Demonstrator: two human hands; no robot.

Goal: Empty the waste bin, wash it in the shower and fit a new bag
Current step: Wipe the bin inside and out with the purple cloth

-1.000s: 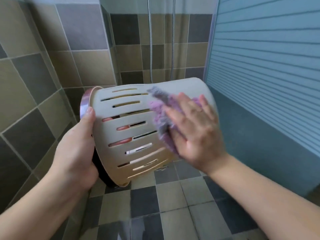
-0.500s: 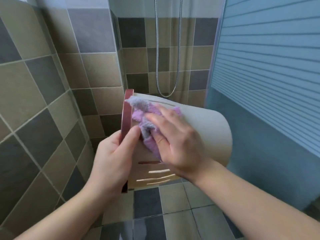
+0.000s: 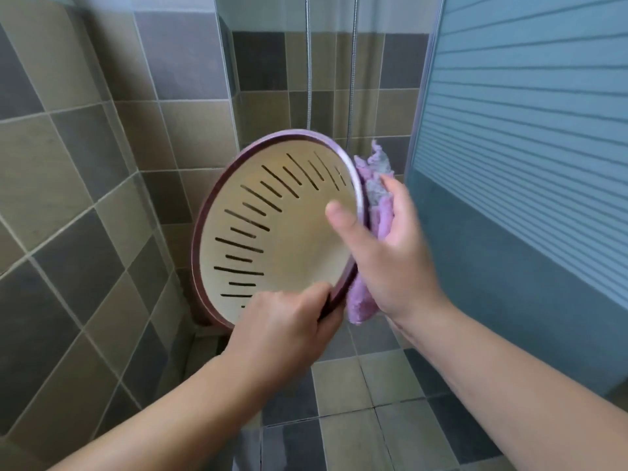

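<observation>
The cream waste bin (image 3: 289, 239) with slotted walls and a dark red rim is held up in the air, its open mouth turned toward me. My left hand (image 3: 282, 321) grips the rim at the bottom, fingers curled over its edge. My right hand (image 3: 390, 253) holds a purple cloth (image 3: 370, 246) against the bin's right outer side, with the thumb reaching over the rim into the mouth. The bin's outside and base are hidden behind its mouth.
Tiled shower walls stand to the left and behind. A metal shower hose (image 3: 309, 79) hangs at the back. A frosted striped glass door (image 3: 526, 130) closes off the right. Tiled floor (image 3: 356, 419) lies below.
The bin has been turned from lying sideways so that its open mouth faces me. My left hand shifted to the rim's bottom. My right hand and the cloth moved to the bin's right side.
</observation>
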